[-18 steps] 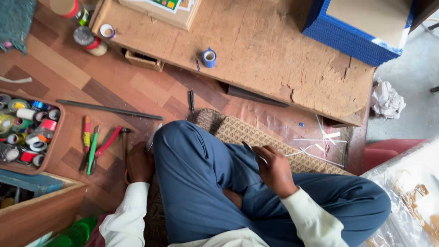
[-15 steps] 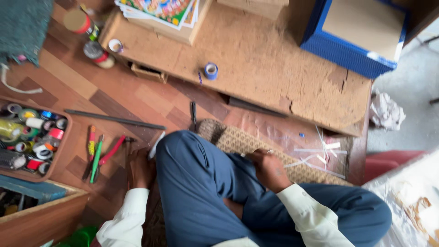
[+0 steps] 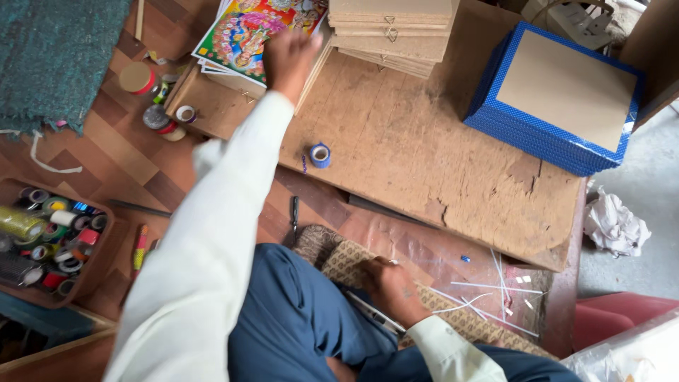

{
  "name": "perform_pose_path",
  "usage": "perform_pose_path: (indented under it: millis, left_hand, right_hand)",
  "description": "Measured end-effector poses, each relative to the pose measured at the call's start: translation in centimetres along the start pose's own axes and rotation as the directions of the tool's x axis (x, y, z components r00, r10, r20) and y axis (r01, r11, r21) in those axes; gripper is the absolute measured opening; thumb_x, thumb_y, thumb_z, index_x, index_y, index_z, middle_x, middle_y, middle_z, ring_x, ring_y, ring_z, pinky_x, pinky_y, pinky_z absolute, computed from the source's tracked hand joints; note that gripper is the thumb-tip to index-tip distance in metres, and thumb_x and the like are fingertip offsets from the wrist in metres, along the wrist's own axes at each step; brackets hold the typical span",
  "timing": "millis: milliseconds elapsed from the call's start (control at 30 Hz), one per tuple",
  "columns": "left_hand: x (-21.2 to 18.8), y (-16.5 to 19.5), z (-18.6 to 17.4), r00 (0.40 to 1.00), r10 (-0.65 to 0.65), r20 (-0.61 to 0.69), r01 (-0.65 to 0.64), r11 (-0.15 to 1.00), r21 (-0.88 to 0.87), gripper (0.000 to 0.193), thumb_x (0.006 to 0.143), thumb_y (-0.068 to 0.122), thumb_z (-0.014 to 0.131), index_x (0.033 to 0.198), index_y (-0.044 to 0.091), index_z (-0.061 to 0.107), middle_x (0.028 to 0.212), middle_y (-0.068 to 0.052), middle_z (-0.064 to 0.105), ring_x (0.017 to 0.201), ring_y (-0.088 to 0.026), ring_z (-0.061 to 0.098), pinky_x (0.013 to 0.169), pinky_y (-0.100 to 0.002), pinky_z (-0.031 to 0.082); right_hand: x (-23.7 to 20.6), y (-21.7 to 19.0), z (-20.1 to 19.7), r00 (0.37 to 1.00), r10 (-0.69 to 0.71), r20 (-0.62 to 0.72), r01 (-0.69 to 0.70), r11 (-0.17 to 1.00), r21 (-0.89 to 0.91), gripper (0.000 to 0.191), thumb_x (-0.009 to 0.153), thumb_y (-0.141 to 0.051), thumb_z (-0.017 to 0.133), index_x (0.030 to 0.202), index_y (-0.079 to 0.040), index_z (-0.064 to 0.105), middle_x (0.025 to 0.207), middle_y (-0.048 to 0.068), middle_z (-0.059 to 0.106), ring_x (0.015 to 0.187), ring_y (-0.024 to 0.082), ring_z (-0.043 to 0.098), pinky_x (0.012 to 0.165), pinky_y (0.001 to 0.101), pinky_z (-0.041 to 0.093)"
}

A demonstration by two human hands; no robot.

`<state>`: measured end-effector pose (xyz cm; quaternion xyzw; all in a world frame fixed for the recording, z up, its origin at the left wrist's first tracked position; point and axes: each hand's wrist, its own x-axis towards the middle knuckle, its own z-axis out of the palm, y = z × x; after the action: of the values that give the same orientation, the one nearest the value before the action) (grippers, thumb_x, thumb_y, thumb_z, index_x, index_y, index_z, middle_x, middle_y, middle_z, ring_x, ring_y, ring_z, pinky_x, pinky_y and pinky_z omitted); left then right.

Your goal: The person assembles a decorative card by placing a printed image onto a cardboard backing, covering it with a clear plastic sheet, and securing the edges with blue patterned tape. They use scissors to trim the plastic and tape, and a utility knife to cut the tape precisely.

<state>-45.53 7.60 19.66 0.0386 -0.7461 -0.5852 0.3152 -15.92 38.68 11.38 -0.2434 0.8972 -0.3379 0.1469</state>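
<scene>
Left hand [image 3: 288, 55] blurred, fingers on the top print [image 3: 263, 30] of the stack at the far left of the board surface [image 3: 424, 148]; cannot tell whether they grip it or just touch. Right hand [image 3: 391, 290] rests near, on the woven mat [image 3: 453, 318] by the knee, fingers curled around a thin tool [image 3: 373, 311]. Print not lifted off the stack. Tape roll [image 3: 320, 154] mid-board, blue frames [image 3: 559, 92] far right, thin strips [image 3: 495, 286] near right, spool tray [image 3: 49, 244] left.

Rough, matt wooden board [image 3: 424, 148] carries glossy paper prints [image 3: 247, 28] and a blue plastic tape roll [image 3: 320, 154].
</scene>
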Motion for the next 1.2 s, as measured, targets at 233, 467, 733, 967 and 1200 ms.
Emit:
perform_pose_path:
  millis: [233, 467, 733, 967, 1200]
  left_hand:
    - [8.1, -1.2, 8.1, 0.994, 0.085, -0.073, -0.057, 0.946, 0.318, 0.037, 0.075, 0.031, 0.092, 0.064, 0.001, 0.073, 0.057, -0.012, 0.068, 0.049, -0.020, 0.058, 0.056, -0.039, 0.046]
    - [9.0, -1.5, 8.3, 0.897, -0.294, -0.330, 0.300, 0.953, -0.032, 0.034, 0.076, 0.022, 0.087, 0.089, -0.002, 0.066, 0.080, -0.013, 0.076, 0.064, -0.019, 0.074, 0.062, -0.037, 0.057]
    - [7.1, 5.6, 7.8, 0.939, -0.322, -0.125, 0.148, 0.703, -0.696, 0.015, 0.086, 0.015, 0.064, 0.090, 0.001, 0.061, 0.077, -0.014, 0.073, 0.062, -0.023, 0.074, 0.056, -0.035, 0.063]
    - [-1.2, 14.7, 0.9, 0.905, 0.159, -0.395, -0.380, 0.721, -0.580, 0.003, 0.086, -0.001, 0.072, 0.087, -0.005, 0.071, 0.084, -0.008, 0.070, 0.077, -0.019, 0.063, 0.075, -0.034, 0.054]
    - [-15.0, 19.1, 1.2, 0.861, 0.509, -0.009, -0.509, 0.860, -0.045, 0.007, 0.093, 0.007, 0.072, 0.096, 0.000, 0.070, 0.088, -0.006, 0.068, 0.082, -0.017, 0.063, 0.076, -0.032, 0.052]
  right_hand:
    - [1.2, -0.1, -1.6, 0.997, -0.066, 0.037, 0.063, 0.995, 0.079, 0.027, 0.082, -0.016, 0.073, 0.107, -0.008, 0.075, 0.098, 0.017, 0.073, 0.089, 0.039, 0.069, 0.078, 0.0473, 0.056]
    - [0.7, -0.1, -1.9, 0.999, -0.004, 0.053, 0.002, 0.999, 0.053, 0.026, 0.083, -0.019, 0.076, 0.107, -0.008, 0.074, 0.097, 0.015, 0.073, 0.084, 0.038, 0.070, 0.073, 0.0473, 0.056]
    - [0.4, 0.2, -2.4, 0.983, 0.180, 0.030, -0.181, 0.939, 0.292, 0.034, 0.087, -0.018, 0.078, 0.119, -0.009, 0.071, 0.109, 0.012, 0.075, 0.083, 0.026, 0.075, 0.072, 0.0370, 0.061]
    - [0.1, 4.0, -7.4, 0.697, 0.475, -0.538, 0.156, 0.631, 0.760, 0.028, 0.097, -0.009, 0.071, 0.123, 0.002, 0.073, 0.099, 0.010, 0.077, 0.077, 0.014, 0.068, 0.069, 0.0265, 0.056]
    - [-3.2, 6.7, -13.2, 0.518, 0.627, -0.581, 0.409, 0.416, 0.813, 0.022, 0.100, -0.018, 0.071, 0.114, -0.001, 0.069, 0.095, 0.007, 0.073, 0.071, 0.013, 0.066, 0.063, 0.0249, 0.052]
